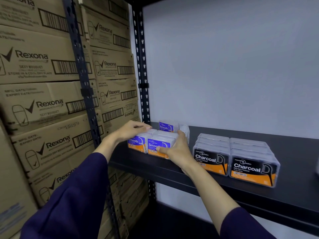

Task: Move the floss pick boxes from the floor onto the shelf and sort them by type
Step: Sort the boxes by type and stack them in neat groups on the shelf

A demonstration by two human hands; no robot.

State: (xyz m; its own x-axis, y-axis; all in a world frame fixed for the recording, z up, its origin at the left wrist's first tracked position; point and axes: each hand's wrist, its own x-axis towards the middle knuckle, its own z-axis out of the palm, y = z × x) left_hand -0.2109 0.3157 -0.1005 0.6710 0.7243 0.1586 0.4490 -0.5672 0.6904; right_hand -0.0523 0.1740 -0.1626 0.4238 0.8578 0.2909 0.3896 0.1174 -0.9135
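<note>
Blue-and-orange "Smooth" floss pick boxes (156, 144) stand in rows at the left end of the black shelf (241, 192). My left hand (133, 129) rests on top of the left row, fingers laid over the lids. My right hand (177, 147) grips the right row, thumb on the front label and fingers round its right side. Behind them another Smooth box (166, 127) stands near the back wall, with a clear box (184, 131) beside it. Two rows of black-and-orange "Charcoal" boxes (236, 159) stand to the right, apart from my hands.
Stacked brown Rexona cartons (43, 100) fill the neighbouring rack on the left, behind dark perforated uprights (141, 66). A pale wall (233, 66) backs the shelf. Bare shelf surface lies behind and right of the Charcoal rows.
</note>
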